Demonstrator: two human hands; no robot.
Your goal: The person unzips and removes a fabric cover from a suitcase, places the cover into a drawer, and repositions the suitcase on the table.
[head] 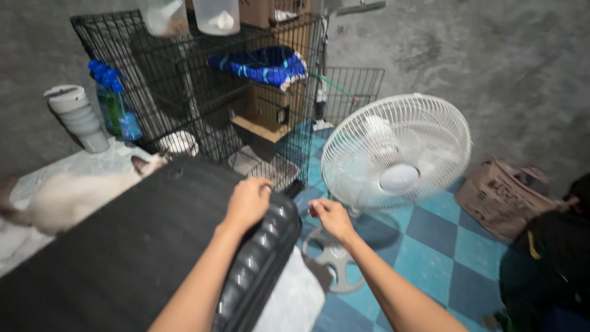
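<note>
A large black hard-shell suitcase [141, 246] lies flat in front of me, its ribbed side toward the floor fan. My left hand [247, 201] rests curled on the suitcase's far upper corner, gripping its edge. My right hand [330, 218] hovers just right of that corner, fingers loosely curled with nothing visible in them, in front of the white floor fan [396, 154] and above the fan's grey base [335, 258].
A black wire cage [203, 80] stands behind the suitcase, with a blue cloth [261, 64] and cardboard inside. A pale cat [67, 193] lies left of the suitcase. Blue-capped bottles [114, 104], a white container [77, 114], a crumpled cardboard box [501, 197] and a dark bag [547, 258] surround me.
</note>
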